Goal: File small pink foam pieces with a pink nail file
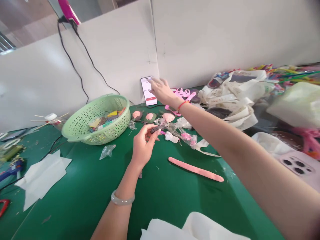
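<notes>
My left hand [146, 140] pinches a small dark grey piece [157, 129] above the green table. My right hand [161, 89] reaches forward to a phone [148, 95] that leans upright against the white wall; its fingers are apart, hold nothing and are at the lit screen. Whether a fingertip touches the glass cannot be made out. A long pink strip [196, 169] lies on the table to the right of my left hand. Behind that hand sit several dark pieces with pink tops [150, 117].
A green basket [100, 115] with colourful bits stands at the left. White paper [46, 176] and a blue glue gun [15, 170] lie left. Plastic wrappers [186, 135] and a heap of white strips [232, 96] are on the right, with a pink phone [300, 166] nearer.
</notes>
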A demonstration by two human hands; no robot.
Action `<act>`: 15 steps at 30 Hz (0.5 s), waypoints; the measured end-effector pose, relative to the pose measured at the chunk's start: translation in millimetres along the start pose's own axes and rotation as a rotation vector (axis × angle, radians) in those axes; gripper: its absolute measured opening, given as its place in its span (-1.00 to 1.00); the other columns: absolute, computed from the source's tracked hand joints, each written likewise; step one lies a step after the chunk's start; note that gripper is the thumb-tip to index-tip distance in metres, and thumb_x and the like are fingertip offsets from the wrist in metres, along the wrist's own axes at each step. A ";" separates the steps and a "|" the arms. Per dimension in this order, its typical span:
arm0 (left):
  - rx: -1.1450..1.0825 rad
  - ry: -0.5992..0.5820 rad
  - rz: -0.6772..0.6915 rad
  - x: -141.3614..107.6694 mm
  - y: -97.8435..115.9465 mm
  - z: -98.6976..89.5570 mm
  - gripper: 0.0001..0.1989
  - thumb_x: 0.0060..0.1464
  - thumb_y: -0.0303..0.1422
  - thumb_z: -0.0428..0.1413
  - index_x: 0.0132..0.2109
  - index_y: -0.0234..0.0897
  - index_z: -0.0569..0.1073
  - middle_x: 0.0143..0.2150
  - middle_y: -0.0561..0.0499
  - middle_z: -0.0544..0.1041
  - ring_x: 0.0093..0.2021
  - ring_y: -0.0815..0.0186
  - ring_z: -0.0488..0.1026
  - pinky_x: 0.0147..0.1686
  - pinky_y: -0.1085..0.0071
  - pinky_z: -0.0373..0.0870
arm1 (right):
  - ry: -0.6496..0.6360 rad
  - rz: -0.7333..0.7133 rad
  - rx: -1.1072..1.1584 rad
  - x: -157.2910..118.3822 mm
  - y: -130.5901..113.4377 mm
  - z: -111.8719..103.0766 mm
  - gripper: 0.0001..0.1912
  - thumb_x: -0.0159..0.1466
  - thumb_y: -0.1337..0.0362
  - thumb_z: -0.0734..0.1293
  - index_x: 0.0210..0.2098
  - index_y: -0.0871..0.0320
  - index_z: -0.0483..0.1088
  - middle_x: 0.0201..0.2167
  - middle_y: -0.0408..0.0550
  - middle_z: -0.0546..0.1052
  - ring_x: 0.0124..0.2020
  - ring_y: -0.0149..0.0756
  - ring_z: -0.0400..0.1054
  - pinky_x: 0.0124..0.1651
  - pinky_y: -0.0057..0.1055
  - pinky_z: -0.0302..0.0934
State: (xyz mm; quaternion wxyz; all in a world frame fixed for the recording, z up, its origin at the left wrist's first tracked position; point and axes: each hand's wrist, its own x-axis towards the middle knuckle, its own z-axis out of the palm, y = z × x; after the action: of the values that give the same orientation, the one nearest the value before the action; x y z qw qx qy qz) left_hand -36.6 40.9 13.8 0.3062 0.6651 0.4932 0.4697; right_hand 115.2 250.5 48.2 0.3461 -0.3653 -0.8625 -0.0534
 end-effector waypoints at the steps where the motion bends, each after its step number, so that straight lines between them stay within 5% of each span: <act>1: 0.054 0.002 0.018 1.5 -1.5 -2.1 -0.74 0.18 -0.17 0.14 -0.07 -0.21 0.49 -0.25 -0.02 0.60 -0.36 0.30 0.54 -0.42 0.44 0.43 | 0.033 0.039 0.052 -8.7 -9.2 -14.4 -0.74 0.43 0.28 0.12 -0.04 0.25 0.37 0.12 0.24 0.43 0.24 0.02 0.20 0.29 0.14 -0.02; 4: 0.325 0.016 0.114 6.3 -5.2 -11.7 -0.76 0.19 -0.19 0.13 -0.13 -0.22 0.56 -0.19 -0.05 0.56 -0.35 0.30 0.48 -0.29 0.37 0.42 | 0.148 0.149 0.257 -52.3 -38.4 -56.3 -0.74 0.38 0.13 0.25 -0.25 0.19 0.44 -0.16 0.12 0.50 -0.10 -0.10 0.36 0.03 -0.11 0.24; 8: 0.643 0.067 0.092 10.6 -16.7 -29.0 -0.70 0.19 -0.13 0.11 -0.23 -0.24 0.61 -0.25 -0.11 0.50 -0.37 0.22 0.44 -0.33 0.33 0.36 | 0.292 0.419 0.620 -120.8 -75.1 -89.4 -0.63 0.21 -0.04 0.40 -0.43 0.16 0.47 -0.51 -0.11 0.38 -0.47 -0.34 0.23 -0.39 -0.36 0.17; 11: 0.778 0.057 0.087 11.4 -32.6 -40.2 -0.77 0.12 -0.19 0.18 -0.35 -0.23 0.61 -0.26 -0.15 0.51 -0.34 0.15 0.46 -0.41 0.34 0.33 | 0.250 0.630 0.909 -151.3 -97.1 -91.7 -0.58 0.13 -0.11 0.43 -0.38 0.17 0.53 -0.68 -0.24 0.23 -0.63 -0.45 0.04 -0.56 -0.41 -0.01; 15: 0.827 0.028 0.137 10.1 -38.1 -46.3 -0.81 0.00 -0.19 0.28 -0.38 -0.22 0.59 -0.35 -0.14 0.53 -0.31 0.10 0.48 -0.38 0.34 0.37 | 0.144 0.656 1.139 -161.0 -114.5 -82.1 -0.56 0.07 -0.09 0.49 -0.32 0.18 0.56 -0.62 -0.20 0.39 -0.60 -0.44 0.24 -0.52 -0.43 0.14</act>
State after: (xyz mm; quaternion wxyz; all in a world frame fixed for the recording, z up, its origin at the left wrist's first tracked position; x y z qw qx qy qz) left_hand -92.8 60.2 1.1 -0.0252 0.7568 0.5990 0.2604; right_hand 164.0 43.3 26.1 0.5402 -0.3646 -0.5747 0.4950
